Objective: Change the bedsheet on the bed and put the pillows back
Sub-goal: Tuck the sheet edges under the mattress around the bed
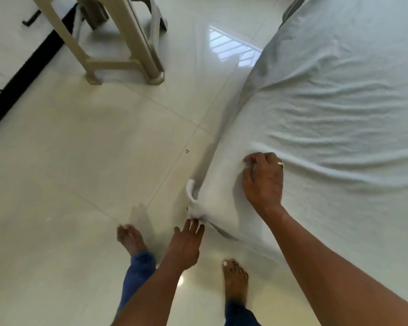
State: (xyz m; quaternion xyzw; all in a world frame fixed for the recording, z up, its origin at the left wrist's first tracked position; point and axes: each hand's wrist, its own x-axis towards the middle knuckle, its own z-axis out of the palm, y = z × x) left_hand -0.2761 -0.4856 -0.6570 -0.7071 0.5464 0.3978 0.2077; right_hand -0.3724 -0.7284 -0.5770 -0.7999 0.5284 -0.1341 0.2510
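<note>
A pale grey-white bedsheet (327, 118) lies wrinkled over the bed, which fills the right half of the view. Its near corner hangs down the mattress corner with a loose flap curling off to the left. My left hand (186, 243) reaches low at that corner, its fingertips pinching the hanging sheet edge. My right hand (263, 180), wearing a ring, presses on top of the mattress corner with its fingers bunching the sheet. No pillows are in view.
Glossy cream floor tiles (80, 172) stretch left of the bed. A beige plastic chair (118, 43) stands at the upper left, with a dark skirting strip (21, 83) beyond it. My bare feet stand close to the bed corner.
</note>
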